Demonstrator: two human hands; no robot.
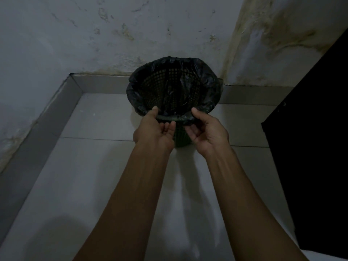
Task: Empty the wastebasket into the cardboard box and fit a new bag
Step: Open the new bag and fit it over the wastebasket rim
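Wastebasket (174, 87) on the floor (98, 166) near the wall corner; left hand (154, 130) and right hand (207, 132) pinch the black bag (209, 80) over its near rim.

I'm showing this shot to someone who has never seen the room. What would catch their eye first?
Probably the dark mesh wastebasket in the middle, standing on pale floor tiles at the foot of a stained wall, with a black bag folded over its rim. Next, the left hand and right hand reaching in from below, both at the near rim. A black panel fills the right edge.
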